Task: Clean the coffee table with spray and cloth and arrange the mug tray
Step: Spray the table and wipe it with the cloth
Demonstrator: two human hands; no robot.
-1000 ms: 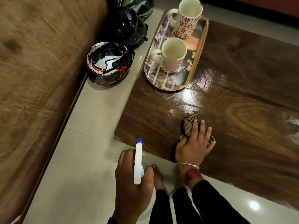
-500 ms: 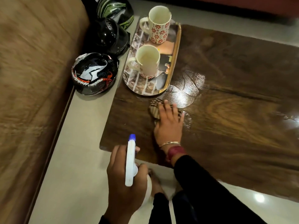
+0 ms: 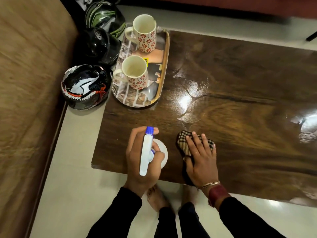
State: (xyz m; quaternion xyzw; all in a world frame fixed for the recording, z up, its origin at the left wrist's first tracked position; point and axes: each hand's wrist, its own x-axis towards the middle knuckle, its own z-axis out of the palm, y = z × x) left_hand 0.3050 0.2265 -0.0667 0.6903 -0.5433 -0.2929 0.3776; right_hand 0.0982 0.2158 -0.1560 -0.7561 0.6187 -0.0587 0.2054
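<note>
Now left hand [image 3: 143, 162] fingers wrapped round spray bottle [image 3: 147, 151], right hand [image 3: 200, 158] fingers flat, pressing cloth [image 3: 184, 140]

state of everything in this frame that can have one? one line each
spray bottle: upright, gripped by left hand
cloth: bunched, pressed flat under right hand
near mug: upright, empty, on tray
far mug: upright, empty
table: wet streaks, glossy

Two mugs [image 3: 137, 73] sit on the tray [image 3: 163, 69] at the table's [image 3: 240, 93] far-left corner (helmets [image 3: 85, 86] beside it).
</note>
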